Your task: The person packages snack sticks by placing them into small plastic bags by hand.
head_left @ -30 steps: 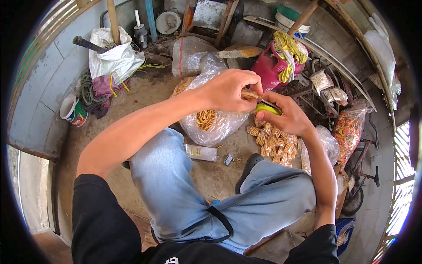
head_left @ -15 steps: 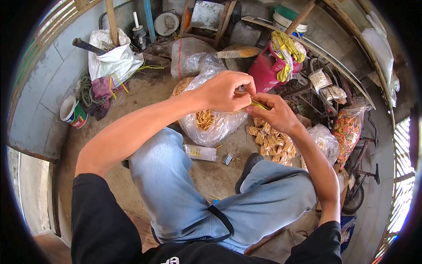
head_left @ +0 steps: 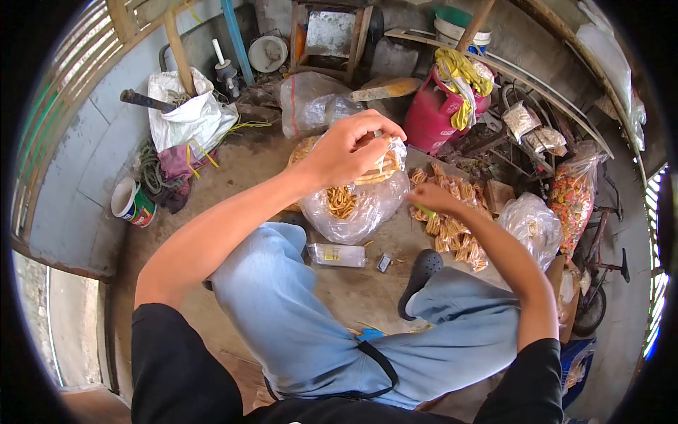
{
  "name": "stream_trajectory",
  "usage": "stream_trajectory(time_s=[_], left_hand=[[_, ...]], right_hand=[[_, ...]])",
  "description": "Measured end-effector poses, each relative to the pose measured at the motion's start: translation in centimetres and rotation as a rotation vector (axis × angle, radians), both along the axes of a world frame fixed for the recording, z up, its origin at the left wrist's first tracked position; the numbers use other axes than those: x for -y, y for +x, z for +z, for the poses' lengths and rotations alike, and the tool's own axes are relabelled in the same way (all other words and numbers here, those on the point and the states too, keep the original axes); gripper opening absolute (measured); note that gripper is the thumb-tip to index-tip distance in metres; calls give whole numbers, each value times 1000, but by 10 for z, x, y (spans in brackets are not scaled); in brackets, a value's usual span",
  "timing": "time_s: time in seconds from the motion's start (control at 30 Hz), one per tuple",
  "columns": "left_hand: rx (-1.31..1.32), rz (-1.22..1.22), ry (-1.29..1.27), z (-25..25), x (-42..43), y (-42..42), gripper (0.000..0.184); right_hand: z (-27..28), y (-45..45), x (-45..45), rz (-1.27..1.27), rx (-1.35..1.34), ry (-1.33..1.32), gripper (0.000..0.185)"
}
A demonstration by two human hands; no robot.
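A small clear bag of snack sticks (head_left: 381,167) hangs from my left hand (head_left: 351,150), whose fingers are closed on its top. Lower and to the right, my right hand (head_left: 432,198) is closed around a yellow-green tool (head_left: 425,210), mostly hidden by the fingers. Beneath my left hand lies a large open plastic bag (head_left: 371,212) with loose brown sticks (head_left: 341,202) inside. A pile of filled small bags (head_left: 459,237) lies on the floor beside and below my right hand.
A clear pack (head_left: 337,255) and a small box (head_left: 384,263) lie before my legs. Behind stands a pink container (head_left: 429,116) with yellow cloth. A bag of colourful snacks (head_left: 573,198) leans by a bicycle at right; a bucket (head_left: 133,201) is at left.
The hands have moved apart. My right hand has gone down with the tool, while my left hand keeps the small bag, now more visible. The view has shifted slightly.
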State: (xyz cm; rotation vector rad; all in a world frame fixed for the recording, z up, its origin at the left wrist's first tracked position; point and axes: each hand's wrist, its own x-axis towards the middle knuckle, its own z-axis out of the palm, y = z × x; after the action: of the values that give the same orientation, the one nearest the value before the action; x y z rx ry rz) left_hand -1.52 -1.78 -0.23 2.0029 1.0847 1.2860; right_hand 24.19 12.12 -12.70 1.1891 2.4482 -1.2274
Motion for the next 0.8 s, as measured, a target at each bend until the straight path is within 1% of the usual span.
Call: stream_trajectory(time_s=[0.07, 0.1, 0.13, 0.17, 0.27, 0.3, 0.37, 0.4, 0.5, 0.53, 0.57, 0.6, 0.63, 0.67, 0.7, 0.77, 0.8], left_hand=[[100, -10, -103, 0, 3, 0, 21], [88, -14, -108, 0, 4, 1, 21], [201, -32, -204, 1, 5, 3, 18], [315, -47, -302, 1, 6, 4, 15], [344, -29, -265, 0, 7, 12, 13], [331, -37, -280, 0, 7, 13, 13], [162, 37, -323, 2, 8, 13, 15], [151, 5, -340, 0, 6, 13, 15], [86, 31, -354, -5, 1, 15, 14], [79, -4, -367, -8, -2, 15, 14], [30, 16, -394, -11, -5, 15, 14], [-18, 40, -417, -14, -8, 14, 13], [12, 24, -479, -18, -10, 15, 12], [6, 6, -487, -20, -12, 17, 12], [-35, 15, -532, -21, -13, 18, 12], [-97, 24, -574, -24, -17, 22, 14], [-98, 12, -578, -29, -20, 23, 14]], right_hand=[[-63, 11, -6, 90, 166, 152, 68], [-122, 21, -14, 114, 285, 249, 71], [-172, 28, -15, 138, 402, 347, 74], [-194, 29, -2, 103, 423, 298, 73], [-253, 38, 47, -25, 448, 210, 68], [-259, 41, 67, -35, 437, 195, 68], [-260, 42, 106, -249, 400, 167, 61], [-265, 43, 117, -280, 399, 144, 61], [-286, 55, 147, -445, 342, 149, 60], [-292, 56, 150, -505, 314, 175, 58], [-299, 57, 153, -562, 286, 203, 55], [-297, 55, 154, -589, 289, 190, 55], [-292, 54, 153, -613, 285, 147, 55], [-287, 52, 153, -633, 281, 105, 55], [-293, 53, 153, -647, 284, 98, 55], [-304, 54, 152, -633, 297, 193, 57], [-302, 55, 151, -644, 302, 188, 57]])
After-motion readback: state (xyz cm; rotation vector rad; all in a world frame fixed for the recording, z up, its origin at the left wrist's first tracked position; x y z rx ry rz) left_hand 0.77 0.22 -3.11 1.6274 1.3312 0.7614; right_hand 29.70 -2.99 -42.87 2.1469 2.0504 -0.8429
